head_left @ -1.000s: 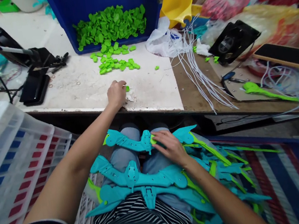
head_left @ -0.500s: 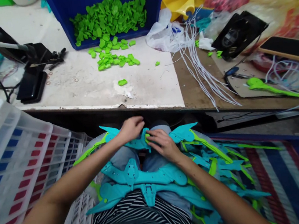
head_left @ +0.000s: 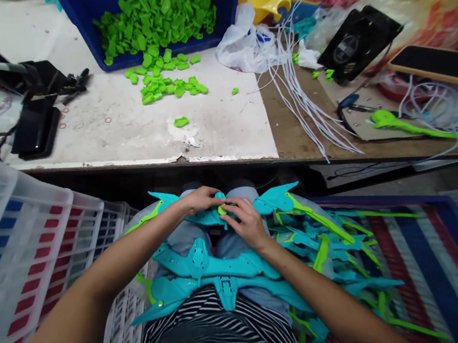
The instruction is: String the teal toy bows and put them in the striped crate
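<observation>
Across my knees lies a turquoise wing-shaped plastic part point(head_left: 276, 200) with light green strips along its outer ends. At its raised centre sits a small light green plastic piece point(head_left: 222, 210). My right hand point(head_left: 245, 221) pinches this piece against the centre from the right. From the left, my left hand point(head_left: 202, 199) is closed at the top of the same centre, its fingertips partly hidden. Nearer my body, more turquoise parts point(head_left: 234, 267) of the same kind rest on my lap, one with a slotted middle tab.
A blue bin point(head_left: 83, 27) of small green pieces stands on the worktable point(head_left: 123, 144), with loose ones spilled before it. White cords point(head_left: 303, 110) hang over the table edge. A white basket point(head_left: 39, 187) is at my left; finished-looking turquoise parts pile up point(head_left: 347, 257) at my right.
My left hand has come down and right, so its fingers now meet the part's centre beside my right hand. The view has shifted slightly.
</observation>
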